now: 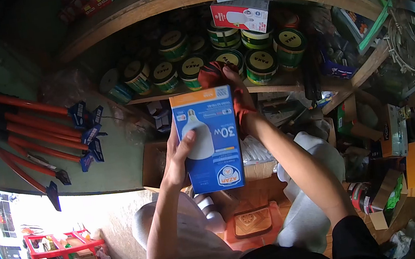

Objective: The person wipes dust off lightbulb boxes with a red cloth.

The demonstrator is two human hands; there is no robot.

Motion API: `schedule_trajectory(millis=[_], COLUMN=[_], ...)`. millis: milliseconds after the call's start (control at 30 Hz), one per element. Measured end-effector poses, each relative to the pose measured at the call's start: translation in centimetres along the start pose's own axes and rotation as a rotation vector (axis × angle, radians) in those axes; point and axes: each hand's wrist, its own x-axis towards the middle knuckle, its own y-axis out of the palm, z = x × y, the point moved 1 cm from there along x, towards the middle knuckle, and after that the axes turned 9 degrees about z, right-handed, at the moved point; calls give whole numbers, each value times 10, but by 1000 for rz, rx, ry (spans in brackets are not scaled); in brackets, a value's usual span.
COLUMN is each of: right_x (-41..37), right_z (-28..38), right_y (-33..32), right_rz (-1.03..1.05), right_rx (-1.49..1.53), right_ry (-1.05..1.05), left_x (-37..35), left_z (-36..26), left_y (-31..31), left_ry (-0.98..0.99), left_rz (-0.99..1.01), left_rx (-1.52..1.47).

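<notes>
Your left hand (175, 159) grips the blue bulb box (204, 174), thumb across its front. Beyond it, your right hand (235, 79) grips red cloth (212, 73) by the box's far edge. Brace box firmly; keep cloth pressure light.

Blue box (204, 174) with orange band and bulb picture is held, lettering inverted; crumpled dark-red cloth (210, 75) is gripped just beyond box.
</notes>
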Motion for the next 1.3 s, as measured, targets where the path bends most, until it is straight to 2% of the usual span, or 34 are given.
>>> schedule_trajectory(millis=[33, 67, 167, 200, 233, 267, 367, 400, 467, 500, 567, 600, 633, 667, 767, 800, 867, 933, 967, 1067, 1167, 1233, 1300], right_x=[0, 4, -15, -22, -27, -32, -30, -25, -25, -34, -30, -22, -18, -15, -8, -12, -36, -38, -39, -31, -28, -33, -36], right_z=[-1, -6, -26, -35, -35, -32, -36, -39, -34, -13, 5, 8, 7, 7, 14, 12, 11, -4, -12, 7, 24, 16, 2], right_y=[1, -8, 5, 13, 16, 19, 29, 29, 17, 29, 26, 21, 16, 11, -12, -3, 22, 20, 19, 12, 8, 12, 22], right_rz=[-48, 24, 58, 132, 102, 74, 125, 187, 59, -128, -177, -45, 3, 61, 198, 153, 154, 204, 202, 180, 113, 42, -2], right_rx=[183, 247, -104, -105, -230, -355, -602, -667, -696, -646, -378, -171, -108, -37, -324, -305, -516, -827, -977, -637, -353, -369, -473], right_ry=[84, 154, 47, -28, 54, 137, 43, -72, 61, 305, 376, 206, 66, -70, -27, -73, 45, -162, -275, -148, -9, 47, -39], left_x=[-1, 1, 4, 7, 6, 6, 16, 17, 16, 14, 15, 17, 17, 21, 40, 47, 61, 67, 65, 51, 42, 45, 48], left_z=[-4, -6, -1, -6, -16, -18, -14, -16, -18, -19, 4, 2, 2, 12, 23, 28, 25, 25, 27, 33, 32, 24, 20], left_y=[1, -3, -14, -18, -16, -17, -43, -40, -29, -17, -19, -7, 5, 4, -6, -10, -20, -25, -23, -12, 8, 5, -1], left_ry=[74, 106, 145, 121, 90, 112, 186, 175, 115, 69, 55, 57, 55, 3, -20, -1, 11, 22, 34, 56, -4, 103, 222], left_rz=[15, -8, -205, -225, -260, -266, -242, -244, -228, -212, -200, -148, -93, -102, -116, -124, -96, -77, -87, -89, -139, -158, -228], left_rx=[101, 167, 17, -152, -274, -337, -440, -437, -417, -396, 4, 9, 13, -136, -220, -248, -352, -468, -392, -158, -164, -119, -80])
